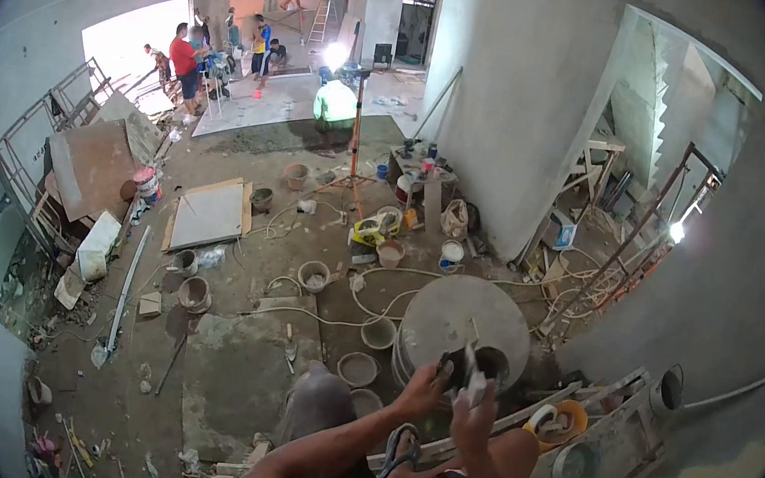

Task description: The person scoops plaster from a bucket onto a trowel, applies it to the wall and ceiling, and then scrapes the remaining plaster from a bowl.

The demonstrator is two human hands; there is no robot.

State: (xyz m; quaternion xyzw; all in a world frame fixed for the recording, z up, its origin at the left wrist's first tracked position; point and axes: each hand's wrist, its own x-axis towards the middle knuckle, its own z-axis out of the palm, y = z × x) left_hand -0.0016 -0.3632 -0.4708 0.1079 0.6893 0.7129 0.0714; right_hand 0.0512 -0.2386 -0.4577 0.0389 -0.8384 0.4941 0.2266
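My left hand (422,389) is closed round a small dark object (446,371) whose kind I cannot make out. Close beside it, my right hand (472,424) is closed on a narrow pale grey object (476,384), its outline smeared. Both hands are raised over my lap, in front of a large round grey slab (451,305). A dark round opening (494,360) shows just beyond my fingers. Below the hands is my sandalled foot (401,452).
A yellow bucket (570,423) and a ladder-like frame (650,434) are at my right. Several buckets, including one grey bucket (357,368), dot the dusty floor. Hoses (426,273) run past the slab. A lamp tripod (356,140) and several people, one in red (183,54), are farther off.
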